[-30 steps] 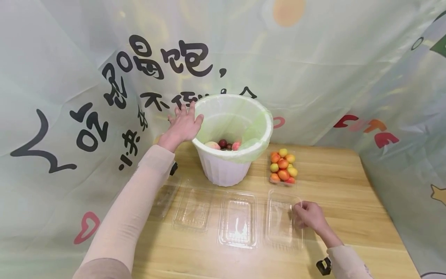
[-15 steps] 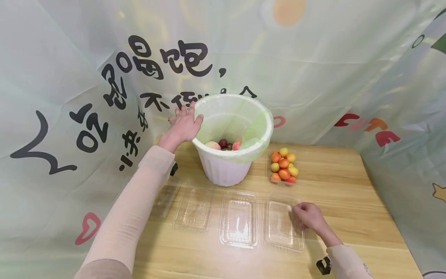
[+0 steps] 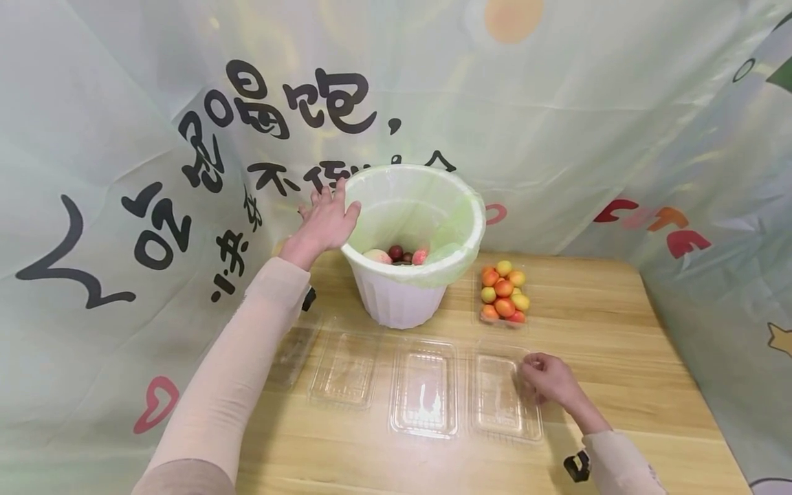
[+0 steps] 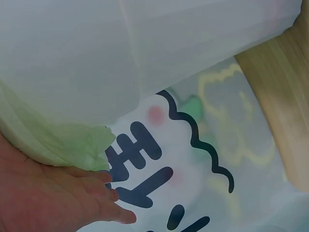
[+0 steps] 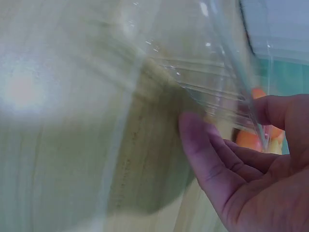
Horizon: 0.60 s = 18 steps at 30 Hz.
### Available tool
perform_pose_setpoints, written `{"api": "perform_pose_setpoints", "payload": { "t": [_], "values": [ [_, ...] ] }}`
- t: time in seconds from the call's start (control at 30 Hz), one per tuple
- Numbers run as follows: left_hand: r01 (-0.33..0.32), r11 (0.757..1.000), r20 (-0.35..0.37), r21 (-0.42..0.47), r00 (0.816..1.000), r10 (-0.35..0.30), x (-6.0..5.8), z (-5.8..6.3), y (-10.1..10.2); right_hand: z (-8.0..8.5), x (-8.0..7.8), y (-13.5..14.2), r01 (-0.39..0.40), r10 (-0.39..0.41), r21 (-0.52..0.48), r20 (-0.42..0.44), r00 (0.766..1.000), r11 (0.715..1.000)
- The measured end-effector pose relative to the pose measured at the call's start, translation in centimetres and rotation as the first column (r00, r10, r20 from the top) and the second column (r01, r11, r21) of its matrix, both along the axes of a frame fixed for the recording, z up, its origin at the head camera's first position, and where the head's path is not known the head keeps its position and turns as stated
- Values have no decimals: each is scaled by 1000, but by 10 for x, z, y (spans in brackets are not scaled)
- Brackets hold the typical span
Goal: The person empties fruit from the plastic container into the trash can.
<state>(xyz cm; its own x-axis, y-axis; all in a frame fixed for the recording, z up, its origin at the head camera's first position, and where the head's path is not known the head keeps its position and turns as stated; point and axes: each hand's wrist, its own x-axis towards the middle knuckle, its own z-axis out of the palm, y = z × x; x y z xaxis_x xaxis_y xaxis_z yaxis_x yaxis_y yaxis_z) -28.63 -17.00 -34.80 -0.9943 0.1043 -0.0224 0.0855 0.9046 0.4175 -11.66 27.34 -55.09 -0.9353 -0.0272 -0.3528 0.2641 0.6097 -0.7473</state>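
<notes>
At the left rim of a white bin (image 3: 401,302) lined with a pale green bag (image 3: 458,237), my left hand (image 3: 324,223) rests with its fingers spread. The left wrist view shows that hand (image 4: 63,198) against the folded-over liner (image 4: 63,145). Peach-like and dark red round fruits (image 3: 396,254) lie inside the bin. My right hand (image 3: 551,378) pinches the right edge of a clear plastic container (image 3: 498,392) on the table. Up close, the thumb is at the container's (image 5: 217,72) rim and the other fingers (image 5: 203,150) are below it.
More clear containers, one in the middle (image 3: 423,388) and one left of it (image 3: 343,371), lie in a row on the wooden table (image 3: 594,309). A filled box of orange and yellow fruits (image 3: 503,295) stands right of the bin. A printed curtain (image 3: 557,137) encloses the table.
The container by my right hand has shifted slightly, its near edge moving a little right. My right hand has risen slightly at its edge. The left hand stays on the bin.
</notes>
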Motion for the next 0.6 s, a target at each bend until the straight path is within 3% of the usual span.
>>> {"api": "perform_pose_setpoints", "payload": {
  "t": [0.17, 0.37, 0.6],
  "values": [
    [1, 1000, 7, 4, 1000, -1, 0, 1, -1, 8, -9, 6, -22, 22, -5, -17, 1000, 1000],
    [1, 1000, 12, 7, 1000, -1, 0, 0, -1, 20, -29, 14, 8, -1, 84, -83, 997, 996],
    [-3, 1000, 11, 10, 1000, 3, -1, -1, -1, 31, -57, 20, 68, -65, 29, -89, 994, 997]
  ]
}}
